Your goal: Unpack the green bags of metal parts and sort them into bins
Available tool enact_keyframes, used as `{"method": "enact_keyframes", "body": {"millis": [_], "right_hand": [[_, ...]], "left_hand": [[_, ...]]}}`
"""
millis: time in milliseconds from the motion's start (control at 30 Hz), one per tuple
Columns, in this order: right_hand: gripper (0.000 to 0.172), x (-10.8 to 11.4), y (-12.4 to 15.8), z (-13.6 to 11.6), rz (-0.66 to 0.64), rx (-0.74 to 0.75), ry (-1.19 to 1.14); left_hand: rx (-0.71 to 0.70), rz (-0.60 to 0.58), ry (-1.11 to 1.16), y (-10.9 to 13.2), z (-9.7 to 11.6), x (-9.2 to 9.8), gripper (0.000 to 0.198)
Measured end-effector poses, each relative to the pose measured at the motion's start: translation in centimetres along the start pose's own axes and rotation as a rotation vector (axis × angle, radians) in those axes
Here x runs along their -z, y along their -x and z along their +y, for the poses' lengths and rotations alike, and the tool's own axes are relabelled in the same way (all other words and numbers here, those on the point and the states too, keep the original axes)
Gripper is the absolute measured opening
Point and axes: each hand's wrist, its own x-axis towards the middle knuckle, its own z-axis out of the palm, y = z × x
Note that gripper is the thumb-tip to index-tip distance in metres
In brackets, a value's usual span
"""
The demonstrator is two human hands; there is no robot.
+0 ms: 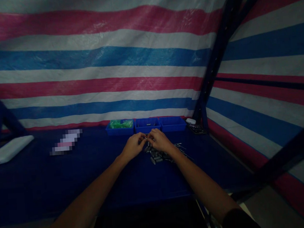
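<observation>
My left hand [133,144] and my right hand [159,140] meet over the far part of the blue table [94,180]. Fingers and thumb are pinched together on each, and a small thin light piece shows between the fingertips, too small to name. Just below and under my right hand lies a pile of small grey metal cylinder-like parts [157,158]. Several thin metal rods [180,148] stick out to the right of it, partly hidden by my right wrist.
Three blue bins stand in a row behind my hands: the left bin [120,131] holds green plastic packets [121,123], the middle bin [147,128] a few small pieces. Right of the right bin [173,126] lies a dark tray [196,129]. A white object [10,150] lies far left.
</observation>
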Motion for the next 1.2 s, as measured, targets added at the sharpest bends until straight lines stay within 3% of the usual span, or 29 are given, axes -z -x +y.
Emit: {"method": "enact_keyframes", "body": {"millis": [233,400,600,800,967,1100,1200], "right_hand": [[0.012,0.0,-0.1,-0.6,-0.030,-0.007,-0.014],[0.031,0.1,-0.1,-0.9,-0.037,-0.030,0.005],[0.014,0.7,0.2,-1.2,-0.023,-0.019,-0.029],[0.027,1.2,0.0,-1.3,-0.011,-0.049,0.013],[0.020,1.6,0.1,-1.6,0.037,-0.040,-0.103],[0.020,3.5,-0.3,-0.5,0.150,-0.070,-0.009],[0.025,5.4,-0.8,1.6,0.366,-0.344,0.179]], "left_hand": [[0.042,-0.003,0.009,-0.1,0.1,0.3,0.016],[0.053,0.007,-0.041,-0.2,0.2,0.3,0.023],[0.104,0.057,-0.024,-0.1,-0.3,0.2,0.033],[0.078,0.028,0.094,0.1,0.0,0.3,0.026],[0.061,0.047,0.036,0.2,0.2,0.6,0.032],[0.076,0.031,0.067,-0.2,0.7,0.8,0.033],[0.043,0.023,0.109,-0.2,3.5,1.3,0.030]]}}
